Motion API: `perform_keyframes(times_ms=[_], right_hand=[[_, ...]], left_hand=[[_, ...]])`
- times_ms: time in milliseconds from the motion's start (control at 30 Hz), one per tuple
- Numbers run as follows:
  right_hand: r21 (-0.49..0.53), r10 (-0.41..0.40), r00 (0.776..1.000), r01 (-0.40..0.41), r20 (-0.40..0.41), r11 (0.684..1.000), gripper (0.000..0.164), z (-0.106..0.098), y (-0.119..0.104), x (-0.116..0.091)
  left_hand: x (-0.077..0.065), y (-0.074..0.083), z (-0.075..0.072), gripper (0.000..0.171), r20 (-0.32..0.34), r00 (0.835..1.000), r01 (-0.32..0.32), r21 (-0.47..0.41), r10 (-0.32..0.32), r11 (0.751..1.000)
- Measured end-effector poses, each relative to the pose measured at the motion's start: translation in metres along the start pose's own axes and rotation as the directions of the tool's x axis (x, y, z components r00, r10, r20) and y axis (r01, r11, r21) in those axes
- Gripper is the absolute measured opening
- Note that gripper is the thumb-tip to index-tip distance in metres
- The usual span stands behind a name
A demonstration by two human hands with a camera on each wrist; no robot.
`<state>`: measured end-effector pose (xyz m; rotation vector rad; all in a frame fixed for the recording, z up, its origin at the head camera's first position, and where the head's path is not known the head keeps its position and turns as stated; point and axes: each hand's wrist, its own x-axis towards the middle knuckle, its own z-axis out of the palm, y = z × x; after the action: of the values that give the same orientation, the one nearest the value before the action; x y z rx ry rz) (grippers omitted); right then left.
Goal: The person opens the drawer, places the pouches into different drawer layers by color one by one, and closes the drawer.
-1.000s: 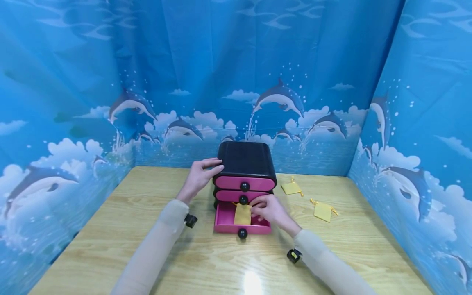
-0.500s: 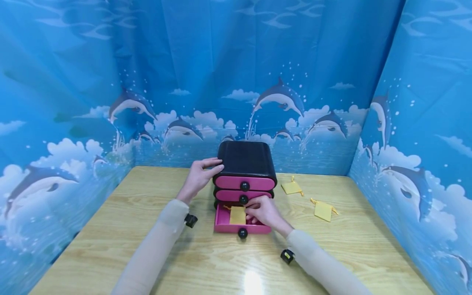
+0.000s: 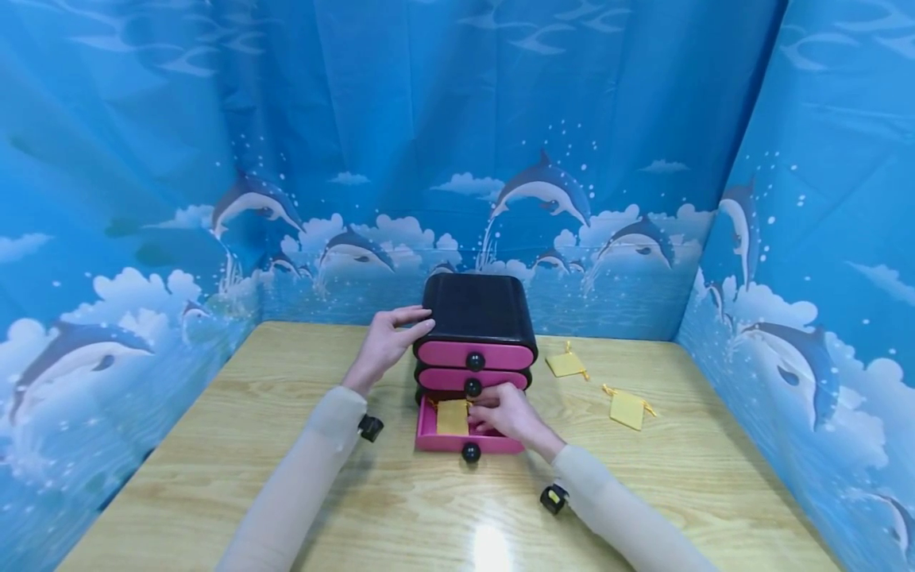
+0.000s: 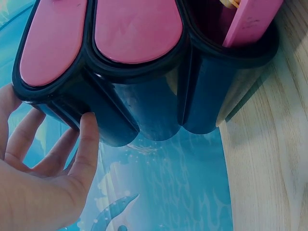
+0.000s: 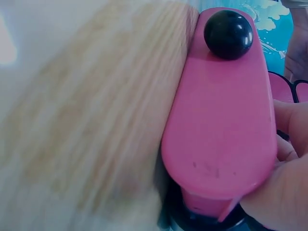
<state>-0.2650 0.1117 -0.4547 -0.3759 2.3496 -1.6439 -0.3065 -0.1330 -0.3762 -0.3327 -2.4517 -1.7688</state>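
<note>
A black three-tier mini drawer cabinet [image 3: 475, 306] with pink drawer fronts and round black knobs stands at mid-table. Its bottom drawer [image 3: 436, 443] is pulled out. My left hand [image 3: 383, 346] rests against the cabinet's upper left side; in the left wrist view its fairly straight fingertips touch the black casing. Inside the pulled-out drawer, a yellow drawstring pouch [image 3: 452, 418] lies toward the left. My right hand [image 3: 509, 413] reaches over the drawer's right side, curled fingers pinching the pouch's right edge. The right wrist view shows the pink drawer front [image 5: 221, 115] hiding those fingertips.
Two more yellow drawstring pouches, a farther one [image 3: 567, 365] and a nearer one [image 3: 627, 410], lie right of the cabinet on the wooden table [image 3: 286, 429]. A blue dolphin-print curtain [image 3: 400, 159] encloses the back and sides.
My right hand has moved left and slightly down in the drawer, and the pouch has shifted left with it. The left hand and the cabinet have stayed in place.
</note>
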Motion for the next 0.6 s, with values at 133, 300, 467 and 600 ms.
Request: perform_keyframes(times_ms=[133, 300, 467, 600], right_hand=[[-0.034, 0.006, 1.000, -0.006, 0.001, 0.999, 0.026, -0.004, -0.001, -0.002], [-0.070, 0.001, 1.000, -0.003, -0.027, 0.998, 0.022, -0.013, -0.001, -0.005], [-0.075, -0.015, 0.999, 0.011, -0.045, 0.997, 0.018, -0.020, -0.002, -0.007], [-0.080, -0.037, 0.999, 0.035, -0.031, 0.996, 0.018, -0.025, -0.003, -0.009]], left_hand=[[0.000, 0.000, 0.000, 0.047, 0.000, 1.000, -0.005, -0.006, 0.005, 1.000], [0.001, 0.000, 0.000, 0.046, 0.001, 1.000, -0.013, -0.010, 0.013, 1.000], [0.001, -0.001, 0.000, 0.046, 0.007, 1.000, -0.008, -0.024, 0.008, 1.000], [-0.001, 0.004, -0.001, 0.045, 0.018, 1.000, 0.009, -0.023, -0.009, 1.000]])
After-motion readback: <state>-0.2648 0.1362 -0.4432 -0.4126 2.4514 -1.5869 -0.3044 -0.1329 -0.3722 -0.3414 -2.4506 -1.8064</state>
